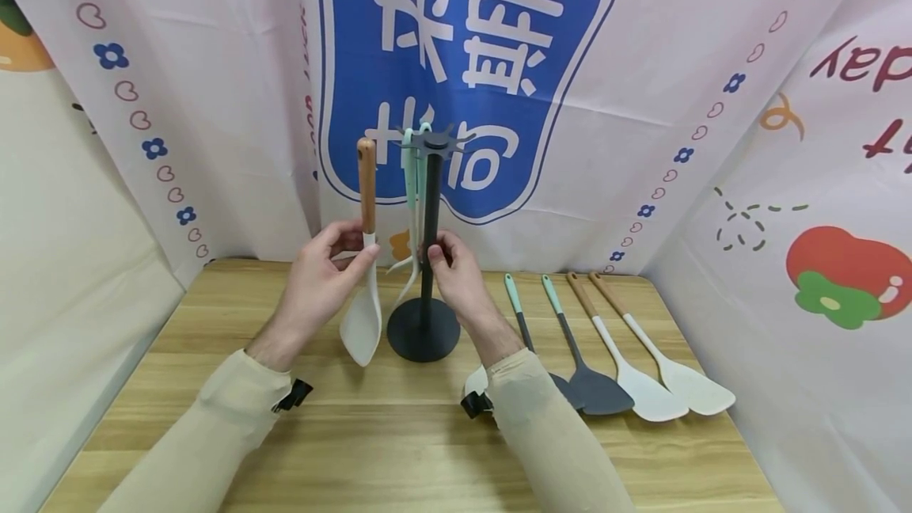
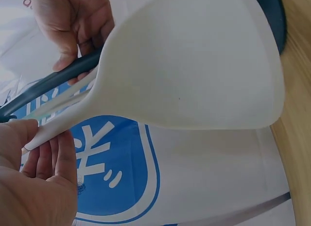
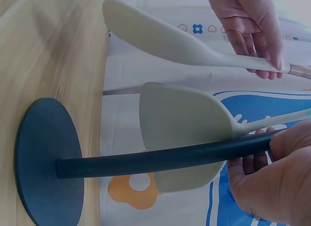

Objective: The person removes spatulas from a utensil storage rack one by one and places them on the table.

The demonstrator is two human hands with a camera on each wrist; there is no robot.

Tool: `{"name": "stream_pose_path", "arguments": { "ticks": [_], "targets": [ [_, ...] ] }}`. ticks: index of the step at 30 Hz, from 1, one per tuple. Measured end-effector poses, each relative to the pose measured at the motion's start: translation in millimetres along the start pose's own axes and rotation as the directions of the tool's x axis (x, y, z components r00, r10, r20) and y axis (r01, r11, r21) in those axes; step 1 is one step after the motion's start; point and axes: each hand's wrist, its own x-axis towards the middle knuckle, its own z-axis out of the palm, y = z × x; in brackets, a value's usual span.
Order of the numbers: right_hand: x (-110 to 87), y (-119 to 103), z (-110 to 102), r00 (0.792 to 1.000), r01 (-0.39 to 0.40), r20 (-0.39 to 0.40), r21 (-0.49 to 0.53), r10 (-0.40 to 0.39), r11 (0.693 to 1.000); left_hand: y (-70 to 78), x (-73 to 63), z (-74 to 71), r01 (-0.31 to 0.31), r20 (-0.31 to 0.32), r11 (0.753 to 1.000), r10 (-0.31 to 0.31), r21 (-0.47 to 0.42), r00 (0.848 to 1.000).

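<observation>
My left hand [image 1: 321, 271] pinches a white turner with a wooden handle [image 1: 366, 184] where its shaft meets the handle. The turner stands upright, its broad white blade [image 2: 194, 65] pointing down, off the table and left of a black utensil stand [image 1: 423, 343]. Curled round the stand's upright post [image 3: 160, 160] is my right hand [image 1: 459, 275]. From the stand's hooked top [image 1: 436, 141], pale utensils with mint handles [image 1: 410, 172] hang on the left side. One of them shows a wide pale blade [image 3: 184, 119] behind the post.
Right of the stand, several turners lie side by side: dark ones with mint handles [image 1: 598, 390] and white ones with wooden handles [image 1: 648, 394]. A white utensil part [image 1: 476, 381] shows beneath my right wrist. Printed curtains [image 1: 235, 101] enclose the wooden table [image 1: 356, 450].
</observation>
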Motion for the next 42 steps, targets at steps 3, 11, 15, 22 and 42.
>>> {"name": "stream_pose_path", "arguments": {
  "ticks": [3, 11, 15, 22, 42],
  "targets": [
    [-0.6, -1, 0, 1.0, -0.002, 0.0, -0.001, 0.002, 1.0, -2.7, -1.4, -1.8, 0.012, 0.008, 0.999, -0.013, 0.051, 1.0],
    [-1.5, -2, 1, 1.0, -0.006, -0.012, -0.01, 0.006, 1.0, -9.2, -4.2, -5.2, 0.043, 0.048, 0.988, -0.051, 0.149, 0.998],
    [-0.6, -1, 1, 1.0, -0.007, -0.014, -0.012, 0.006, 1.0, -15.1, -4.3, -5.8, 0.054, 0.087, 0.981, -0.072, 0.188, 0.994],
    [-0.4, 0, 1, 1.0, -0.003, -0.015, -0.011, 0.003, 1.0, -29.5, -4.6, -4.8, 0.053, 0.157, 0.978, -0.086, 0.203, 0.984],
    [0.4, 1, 2, 1.0, 0.019, -0.018, -0.017, -0.02, 1.0, -56.8, -3.0, 5.6, 0.117, 0.23, 0.953, -0.185, 0.279, 0.956]
  ]
}}
